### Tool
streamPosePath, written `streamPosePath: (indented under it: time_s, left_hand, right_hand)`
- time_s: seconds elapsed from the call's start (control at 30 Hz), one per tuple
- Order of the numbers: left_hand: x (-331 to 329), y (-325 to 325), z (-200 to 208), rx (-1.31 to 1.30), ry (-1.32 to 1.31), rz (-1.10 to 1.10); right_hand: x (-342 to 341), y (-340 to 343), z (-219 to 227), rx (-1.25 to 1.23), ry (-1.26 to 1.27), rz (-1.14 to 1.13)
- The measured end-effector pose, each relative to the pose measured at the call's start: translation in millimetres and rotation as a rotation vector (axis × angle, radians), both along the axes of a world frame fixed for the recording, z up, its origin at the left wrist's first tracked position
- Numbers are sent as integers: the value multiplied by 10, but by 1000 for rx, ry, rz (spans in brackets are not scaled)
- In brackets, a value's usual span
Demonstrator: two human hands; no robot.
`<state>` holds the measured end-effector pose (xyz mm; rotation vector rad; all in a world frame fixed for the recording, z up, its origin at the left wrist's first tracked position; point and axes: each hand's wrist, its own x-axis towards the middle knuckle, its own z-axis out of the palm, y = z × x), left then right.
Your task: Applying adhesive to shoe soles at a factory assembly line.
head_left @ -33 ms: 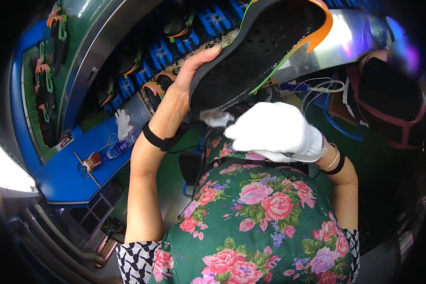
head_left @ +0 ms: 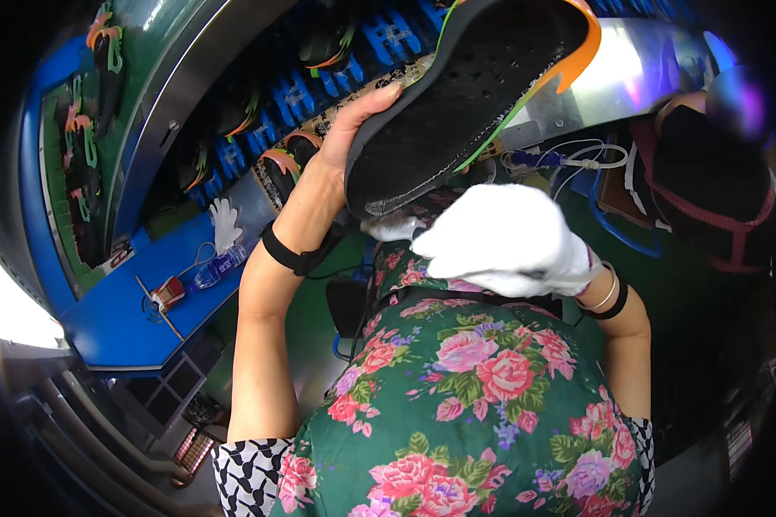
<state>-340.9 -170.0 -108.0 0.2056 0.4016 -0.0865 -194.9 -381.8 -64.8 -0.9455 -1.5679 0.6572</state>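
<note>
The blue table (head_left: 121, 323) stands left of the shoe (head_left: 457, 112).

Wide fisheye view, downward from head

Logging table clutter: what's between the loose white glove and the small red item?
A bluish bottle sits between them, as the head view shows.

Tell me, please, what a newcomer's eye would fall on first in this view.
Probably the floral garment, pink blooms on green, filling the lower middle. Next, the large black sole with orange and green edging at upper centre, gripped by the bare left hand. Then the bright white glove on the right hand, pictured just below the sole.
</note>
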Motion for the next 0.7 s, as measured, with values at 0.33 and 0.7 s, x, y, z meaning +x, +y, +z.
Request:
streamPosePath:
  time_s: [0.33,0.7]
  left_hand:
    - [57,-267,-52,-74,150,200]
    - [-34,-556,-164,-134,-24,80]
  right_hand:
    - [143,32,-53,-253,300,-308]
    - [564,287,-107,158,-699,-701]
